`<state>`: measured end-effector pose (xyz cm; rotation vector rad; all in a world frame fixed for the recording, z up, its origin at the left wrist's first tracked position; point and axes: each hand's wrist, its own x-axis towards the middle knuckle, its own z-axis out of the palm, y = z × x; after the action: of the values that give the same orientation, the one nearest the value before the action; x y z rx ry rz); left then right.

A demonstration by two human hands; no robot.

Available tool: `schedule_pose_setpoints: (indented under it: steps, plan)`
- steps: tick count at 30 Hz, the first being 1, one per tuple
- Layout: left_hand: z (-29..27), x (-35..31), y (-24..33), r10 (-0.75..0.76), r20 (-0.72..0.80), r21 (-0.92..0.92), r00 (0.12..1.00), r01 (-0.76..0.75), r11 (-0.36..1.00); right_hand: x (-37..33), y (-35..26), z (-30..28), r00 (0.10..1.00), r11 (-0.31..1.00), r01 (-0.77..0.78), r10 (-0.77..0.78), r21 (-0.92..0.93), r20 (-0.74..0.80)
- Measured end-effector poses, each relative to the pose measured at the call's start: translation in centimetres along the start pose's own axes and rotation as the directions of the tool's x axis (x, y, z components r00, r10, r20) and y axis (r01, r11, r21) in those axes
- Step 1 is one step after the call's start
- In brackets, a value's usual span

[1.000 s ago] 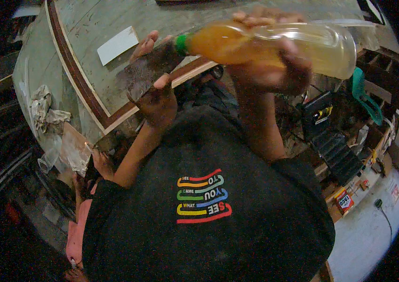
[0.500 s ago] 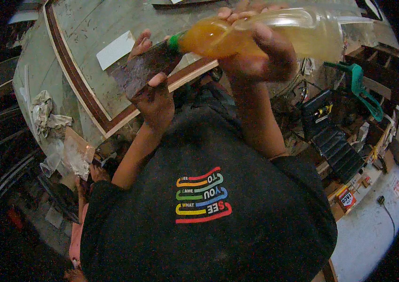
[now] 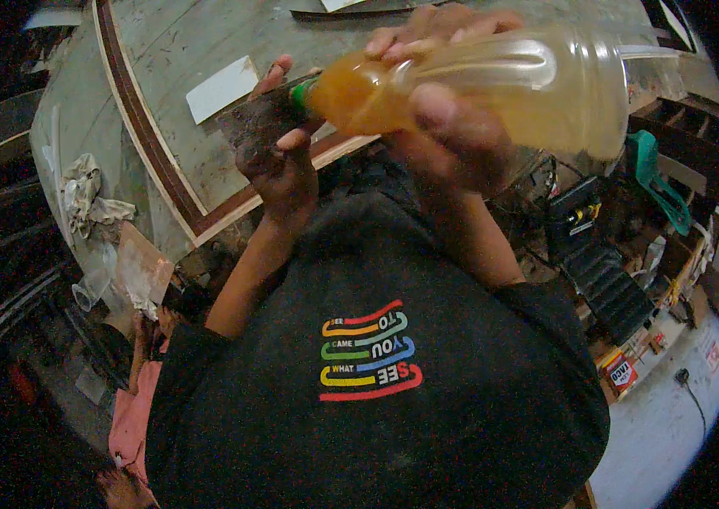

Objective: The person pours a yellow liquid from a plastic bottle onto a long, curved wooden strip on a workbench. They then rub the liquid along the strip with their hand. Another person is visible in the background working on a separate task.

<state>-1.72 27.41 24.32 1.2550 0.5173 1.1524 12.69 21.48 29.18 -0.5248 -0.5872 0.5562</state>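
Bottle: the clear bottle [image 3: 537,93] of yellowish liquid is held up in front of the chest, across the near edge of the table [image 3: 198,51].
Long axis: lies nearly level across the view, running left to right.
Green cap: this end [image 3: 300,98] points to the person's left, at the dark flat piece [image 3: 251,127]; whether they touch, I cannot tell.
Base: the wide end points right.
Right hand: the hand [image 3: 461,140] wraps the bottle's body, thumb on the near side, fingers over the far side.
Left hand: the hand [image 3: 285,174] pinches the dark flat piece between thumb and fingers.
White card: lies on the table [image 3: 222,89], beyond the dark piece.
Crumpled cloth: sits at the table's left [image 3: 86,199].
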Motion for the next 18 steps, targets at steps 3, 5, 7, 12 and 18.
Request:
schedule_pose_setpoints:
  steps: [3,5,7,12,18]
  plan:
    - [-0.6,-0.4,-0.8,-0.005,0.004,-0.005,1.000,0.005,1.000,0.1,-1.2,2.2,0.996,0.997,-0.059,0.062,-0.055,0.064]
    - [-0.8,-0.5,-1.9,0.057,-0.005,-0.069,0.998,-0.057,0.996,0.4,-2.0,3.4,0.990,0.990,-0.091,0.101,-0.105,0.098]
    - [-1.1,-0.5,-2.8,0.106,-0.015,-0.087,0.994,-0.107,0.990,0.7,-2.7,4.5,0.983,0.982,-0.113,0.133,-0.152,0.125]
    - [-1.1,-0.2,-2.7,0.183,-0.005,-0.007,0.983,-0.183,0.983,0.7,-3.5,5.4,0.982,0.971,-0.140,0.162,-0.195,0.102]
    - [-0.6,-0.4,-0.1,-0.087,-0.113,0.023,0.990,0.090,0.996,-0.5,0.2,1.5,0.997,0.997,-0.078,0.077,-0.028,-0.026]
